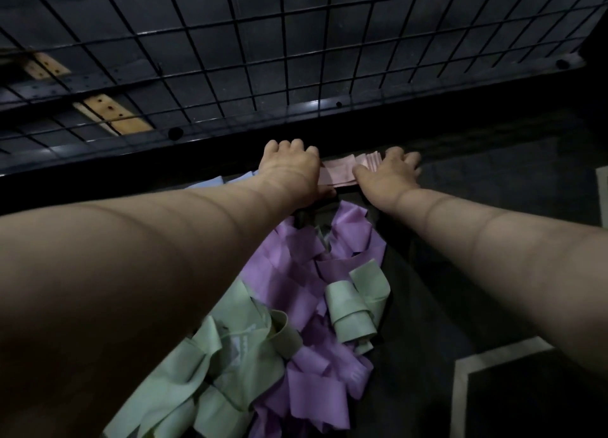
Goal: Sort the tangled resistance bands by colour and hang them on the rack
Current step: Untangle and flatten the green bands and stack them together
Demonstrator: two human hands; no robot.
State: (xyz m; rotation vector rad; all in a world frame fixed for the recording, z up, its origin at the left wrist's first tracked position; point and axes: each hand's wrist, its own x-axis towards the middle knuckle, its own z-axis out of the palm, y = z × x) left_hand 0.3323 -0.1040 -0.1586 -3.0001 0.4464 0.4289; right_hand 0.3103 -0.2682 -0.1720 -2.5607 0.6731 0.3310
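Observation:
A pink band (339,173) lies stretched flat at the foot of the black wire-grid rack (230,59). My left hand (292,168) presses on its left end, my right hand (391,171) on its right end, where the band is bunched. Whether the fingers grip it or only press I cannot tell for sure. Below my hands a tangled heap of purple bands (312,273) and pale green bands (230,355) lies on the dark floor. A light blue band (210,182) peeks out behind my left forearm.
The rack's black base rail (427,108) runs across just beyond my hands. Light wooden strips (112,112) show behind the grid at the left. A pale line (460,372) marks the dark floor at the lower right.

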